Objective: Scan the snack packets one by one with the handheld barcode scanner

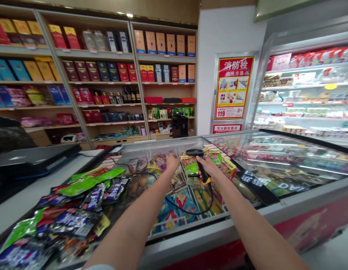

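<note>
One black scanner sits in my right hand, the fingers wrapped around its handle, over the glass-topped freezer. My left hand is curled close by, its fingers bent at the near side of a green-and-brown packet; I can't make out whether they pinch its edge or merely rest beside it. The packet lies between my two hands, just under the scanner's head.

I judge the scanner light and rigid, hard plastic that should sit steady, with the handle the natural place to take it; the cable may tug a little. The packet I expect to be light too, soft and slick, apt to crease or slide, so a flat edge or corner seems the best hold, with no hard squeeze on the middle.

For looks, the scanner is dark, with a broad head on a slanting grip and a yellow accent at the handle's base; its cable loops down over the glass. The packet is shiny, bright green low down and brownish above, its print too small to read. To my left, a heap of glossy packets spreads beside the pale worktop.
</note>
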Motion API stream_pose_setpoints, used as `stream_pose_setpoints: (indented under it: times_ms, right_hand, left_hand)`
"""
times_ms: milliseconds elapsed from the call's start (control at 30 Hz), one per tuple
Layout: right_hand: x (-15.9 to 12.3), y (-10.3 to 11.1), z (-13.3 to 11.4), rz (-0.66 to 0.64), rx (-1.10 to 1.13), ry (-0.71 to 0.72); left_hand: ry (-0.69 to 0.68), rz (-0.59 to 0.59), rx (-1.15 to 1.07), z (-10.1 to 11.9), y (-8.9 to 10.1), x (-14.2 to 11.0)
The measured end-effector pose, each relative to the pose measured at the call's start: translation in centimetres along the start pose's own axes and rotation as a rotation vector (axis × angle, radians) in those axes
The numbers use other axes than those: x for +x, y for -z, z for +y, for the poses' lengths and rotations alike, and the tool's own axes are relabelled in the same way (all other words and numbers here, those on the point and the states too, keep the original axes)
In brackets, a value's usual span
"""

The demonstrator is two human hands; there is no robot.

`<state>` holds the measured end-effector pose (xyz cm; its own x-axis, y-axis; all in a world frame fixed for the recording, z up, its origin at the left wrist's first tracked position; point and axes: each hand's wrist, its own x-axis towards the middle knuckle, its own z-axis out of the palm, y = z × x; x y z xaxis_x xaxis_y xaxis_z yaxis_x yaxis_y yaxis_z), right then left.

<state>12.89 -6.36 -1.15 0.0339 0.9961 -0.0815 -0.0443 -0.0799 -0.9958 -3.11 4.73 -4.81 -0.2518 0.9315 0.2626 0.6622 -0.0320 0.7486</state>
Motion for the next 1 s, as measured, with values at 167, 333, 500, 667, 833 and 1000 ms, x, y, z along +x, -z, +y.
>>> stream_pose_setpoints:
  times_ms: [167,333,500,667,833,1000]
  right_hand:
    - [0.0,-4.6,0.1,-0.127,-0.006,-0.009]
    - [0.0,-10.0,0.9,-0.275,0.013,-0.022]
    - [0.1,-14.5,1.5,-0.382,-0.017,-0.027]
    - [0.3,-16.9,2.5,-0.416,-0.024,-0.03]
    - [0.1,-16.7,3.7,-0.408,-0.099,-0.062]
    - [-0.1,-15.9,3.8,-0.405,-0.134,-0.08]
  left_hand:
    - [0.032,0.094,0.073,-4.2,6.6,0.8]
    - [0.084,0.205,0.21,-8.6,13.9,1.0]
    - [0.298,0.179,0.385,-12.9,20.2,1.4]
    - [0.324,0.182,0.656,-15.9,23.3,1.2]
    - [0.281,0.073,0.785,-17.2,23.4,1.7]
    - [0.268,0.019,0.81,-17.7,23.2,3.0]
